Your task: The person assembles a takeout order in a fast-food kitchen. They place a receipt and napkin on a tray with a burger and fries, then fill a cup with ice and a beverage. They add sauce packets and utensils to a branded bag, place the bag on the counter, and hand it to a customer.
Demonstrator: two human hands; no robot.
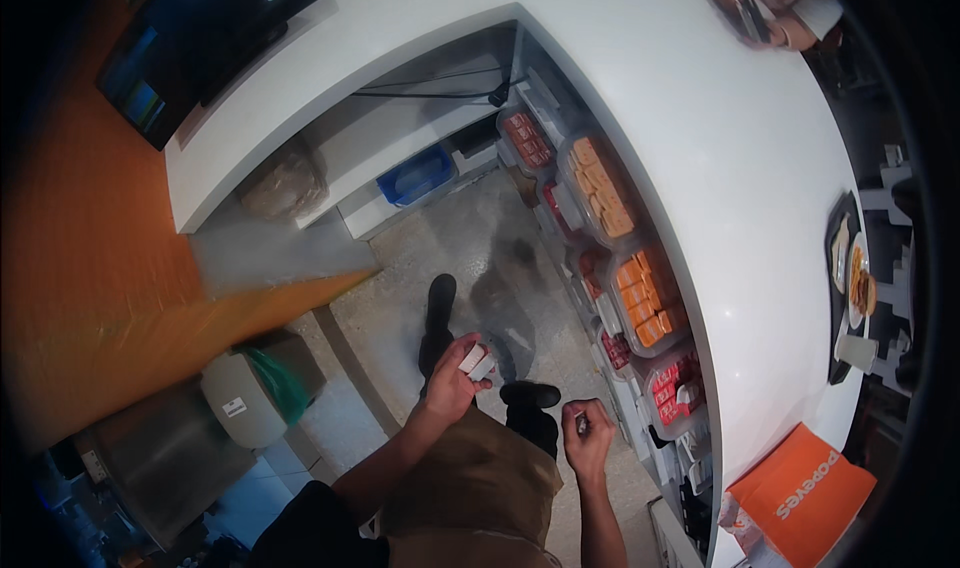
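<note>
My left hand (452, 383) is turned palm up, its fingers curled round a few small white and red packets (477, 361). To its right, my right hand (590, 438) is closed, with something small, dark and shiny showing in the fist; I cannot make out what it is. Nearest that hand is a clear bin of red packets (675, 393) on the shelf under the counter. Behind it stand a bin of orange packets (648, 303) and a bin of pale orange packets (602, 193). A bin of brownish-red packets (526, 138) sits farthest back.
A white curved counter (740, 268) wraps round the right and far sides. On it are an orange paper bag (805, 493) and a dark tray (838, 268) with food and a cup. A person's hands (790, 30) hold a phone across the counter. A lined waste bin (240, 403) stands left.
</note>
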